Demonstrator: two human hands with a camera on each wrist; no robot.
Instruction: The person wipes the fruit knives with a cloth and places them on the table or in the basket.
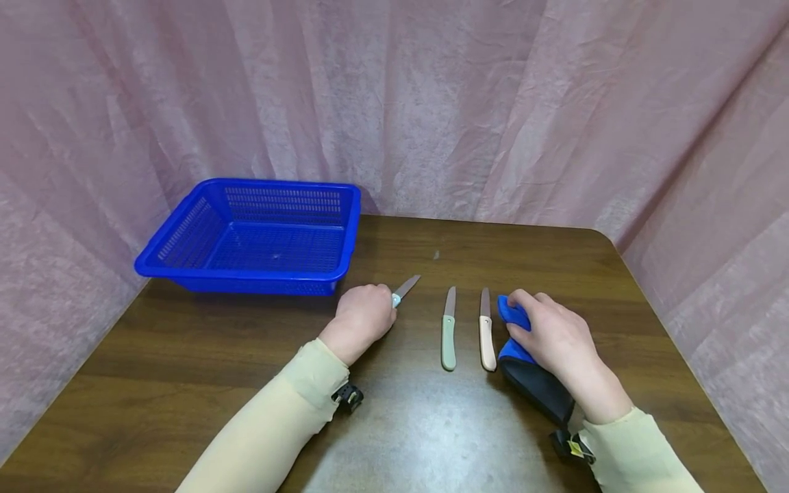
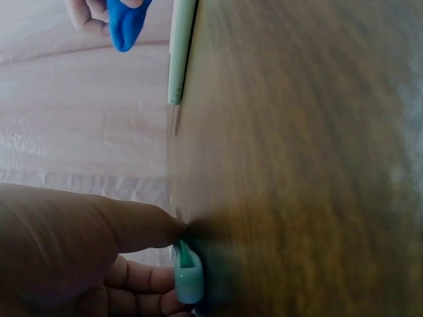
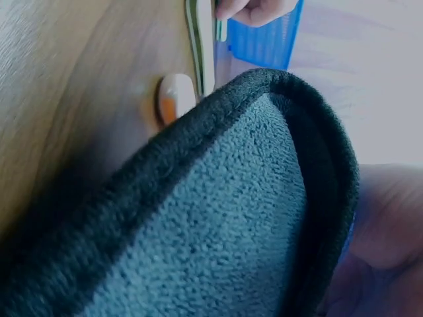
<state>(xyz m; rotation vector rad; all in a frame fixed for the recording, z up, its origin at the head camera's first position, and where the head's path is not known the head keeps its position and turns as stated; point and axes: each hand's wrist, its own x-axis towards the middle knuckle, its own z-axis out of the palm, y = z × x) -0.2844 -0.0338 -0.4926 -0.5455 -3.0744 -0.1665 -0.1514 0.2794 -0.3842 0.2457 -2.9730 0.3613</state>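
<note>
At the middle of the table my left hand [image 1: 366,311] pinches a small knife [image 1: 403,291] with a light blue handle. Its blade points away to the back right, and most of the handle is hidden by the fingers; the handle's end [image 2: 190,284] shows in the left wrist view. To its right lies a knife with a green handle [image 1: 448,342], and beside that one with a cream handle [image 1: 487,342], both blades pointing away. My right hand [image 1: 557,335] grips a bunched blue and dark grey cloth [image 1: 536,387] with black edging [image 3: 330,112], just right of the cream knife.
A blue plastic basket [image 1: 274,276] with slotted walls stands at the back left, close beyond my left hand. The brown wooden table [image 1: 203,383] ends at a pink curtain [image 1: 456,109] behind and on both sides.
</note>
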